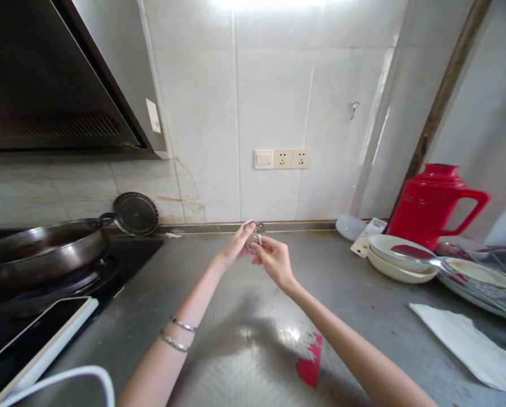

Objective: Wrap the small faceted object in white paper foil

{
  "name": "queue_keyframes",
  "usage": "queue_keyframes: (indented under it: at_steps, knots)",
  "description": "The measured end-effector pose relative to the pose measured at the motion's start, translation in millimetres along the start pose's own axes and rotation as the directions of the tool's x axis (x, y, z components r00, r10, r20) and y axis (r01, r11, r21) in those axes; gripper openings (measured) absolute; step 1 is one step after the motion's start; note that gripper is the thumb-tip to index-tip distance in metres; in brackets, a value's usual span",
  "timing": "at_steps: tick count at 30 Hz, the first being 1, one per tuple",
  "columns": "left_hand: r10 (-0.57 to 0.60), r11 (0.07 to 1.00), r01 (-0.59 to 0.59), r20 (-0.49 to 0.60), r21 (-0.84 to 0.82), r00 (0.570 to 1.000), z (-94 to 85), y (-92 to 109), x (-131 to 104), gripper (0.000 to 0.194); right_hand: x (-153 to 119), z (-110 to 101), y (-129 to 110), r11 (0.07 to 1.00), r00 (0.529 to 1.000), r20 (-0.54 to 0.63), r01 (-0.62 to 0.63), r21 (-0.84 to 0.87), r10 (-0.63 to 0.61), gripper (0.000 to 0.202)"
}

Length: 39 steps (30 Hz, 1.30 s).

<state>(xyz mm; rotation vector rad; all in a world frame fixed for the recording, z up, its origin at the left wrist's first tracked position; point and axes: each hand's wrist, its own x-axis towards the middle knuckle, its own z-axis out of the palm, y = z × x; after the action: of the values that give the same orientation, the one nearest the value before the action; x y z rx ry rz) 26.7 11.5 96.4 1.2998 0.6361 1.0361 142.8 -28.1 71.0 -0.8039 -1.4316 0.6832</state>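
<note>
Both hands meet above the far middle of the metal counter. My left hand is closed around one side of a small silvery metal object, which has a ring-like part at its top. From the other side, my right hand pinches the same object between thumb and bent fingers. Its lower part is hidden by the fingers, and it is too small for me to tell its exact kind. Two silver bracelets circle the left forearm.
At left, a steel pan sits on the black stove, near a phone with a white cable. A round black disc leans on the wall. Rightward stand a red thermos jug, stacked bowls and a white paper.
</note>
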Motion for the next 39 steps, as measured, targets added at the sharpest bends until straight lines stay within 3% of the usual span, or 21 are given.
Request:
queue_keyframes:
  at_steps: [3,5,7,10,12,14,16,18,21,23,26,29,31,33,35,39]
  knots:
    - [0.096,0.995,-0.097,-0.107,-0.009,0.99,6.8,-4,2,0.062,-3,1,-6,1.0,0.999,0.05,0.009,0.014,-0.01,0.015]
    - [0.123,0.991,-0.128,-0.151,-0.025,0.981,5.7,-2,3,0.057,-6,0,-5,0.99,0.989,0.123,0.096,-0.105,-0.083,0.017]
    - [0.129,0.991,-0.133,-0.146,-0.02,0.981,1.1,3,2,0.054,-7,-3,0,0.919,0.959,0.197,0.255,-0.302,-0.202,0.026]
    - [0.104,0.993,-0.099,-0.084,0.072,0.991,-7.0,9,1,0.05,-3,-15,9,0.632,0.87,0.342,0.494,-0.598,-0.356,0.039]
    - [0.052,0.989,-0.043,-0.058,0.144,0.997,-10.7,12,0,0.048,3,-26,14,0.402,0.805,0.469,0.589,-0.701,-0.362,0.042]
    - [-0.052,0.974,0.06,-0.042,0.219,0.998,-12.9,14,-1,0.049,9,-38,19,0.237,0.754,0.557,0.645,-0.726,-0.347,0.043]
    - [-0.168,0.938,0.174,-0.043,0.301,0.985,-14.2,16,-1,0.054,13,-46,23,0.156,0.729,0.592,0.666,-0.73,-0.343,0.049]
    - [-0.217,0.901,0.226,-0.067,0.37,0.974,-15.0,18,-2,0.056,13,-49,26,0.133,0.73,0.595,0.662,-0.737,-0.338,0.053]
    - [-0.135,0.889,0.178,-0.132,0.422,0.982,-14.9,18,-1,0.051,8,-41,32,0.179,0.771,0.561,0.623,-0.761,-0.302,0.053]
    - [-0.028,0.895,0.108,-0.185,0.433,0.982,-13.7,16,1,0.044,2,-31,34,0.274,0.81,0.517,0.583,-0.765,-0.279,0.052]
    - [0.116,0.911,-0.014,-0.225,0.412,0.967,-11.4,9,6,0.035,-7,-13,34,0.542,0.877,0.396,0.48,-0.69,-0.274,0.051]
    - [0.19,0.936,-0.096,-0.257,0.338,0.947,-9.0,1,10,0.032,-10,0,24,0.843,0.947,0.255,0.296,-0.45,-0.196,0.04]
    - [0.198,0.953,-0.12,-0.275,0.278,0.941,-7.0,-3,10,0.035,-11,7,13,0.951,0.973,0.209,0.154,-0.269,-0.099,0.035]
    - [0.21,0.963,-0.147,-0.289,0.225,0.934,-4.5,-6,9,0.039,-12,11,3,0.993,0.979,0.198,0.059,-0.105,-0.037,0.038]
    - [0.235,0.965,-0.184,-0.303,0.19,0.924,-2.2,-5,7,0.043,-15,14,-1,0.997,0.981,0.188,0.047,-0.055,-0.036,0.04]
    - [0.252,0.959,-0.203,-0.269,0.197,0.93,0.0,-1,5,0.043,-19,10,12,0.919,0.962,0.15,0.264,-0.292,-0.229,0.038]
